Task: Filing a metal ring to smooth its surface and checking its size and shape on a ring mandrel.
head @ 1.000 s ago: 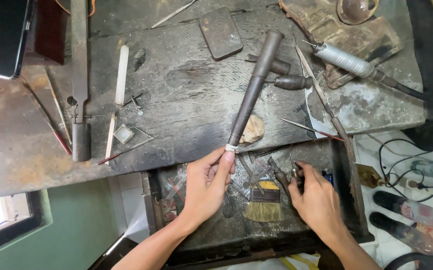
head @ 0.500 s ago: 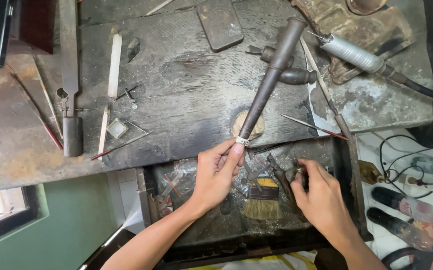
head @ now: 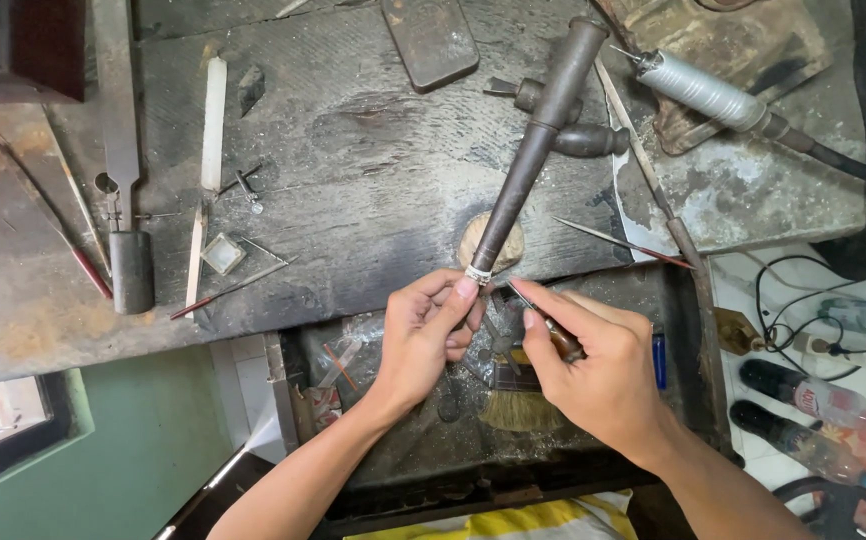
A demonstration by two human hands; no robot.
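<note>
At the front edge of the workbench, just above the open drawer, both hands meet around a small ring seated on the thin end of a long tapered steel rod. That rod leans back across the bench toward its far edge, passing over a pale round wooden peg set at the front edge. The left hand has thumb and forefinger pinched together on the ring and the rod's tip, steadying both. The right hand is closed around the wooden handle of a slim pointed tool, fingers wrapped tight, with the metal tip aimed at the ring and almost touching it.

The step in hand looks like working the ring's surface while the rod holds it round. A careful next move would call for a firm left pinch so the ring cannot spin, and a light, controlled push of the tool tip, since a slip would run toward the left fingertips.

Below the hands, a bristle brush lies in the drawer among scraps. Toward the bench's left edge lie a flat metal file, a pale stick and a small square glass piece. Near the far right corner rests a grey motor handpiece with its dark cable.
</note>
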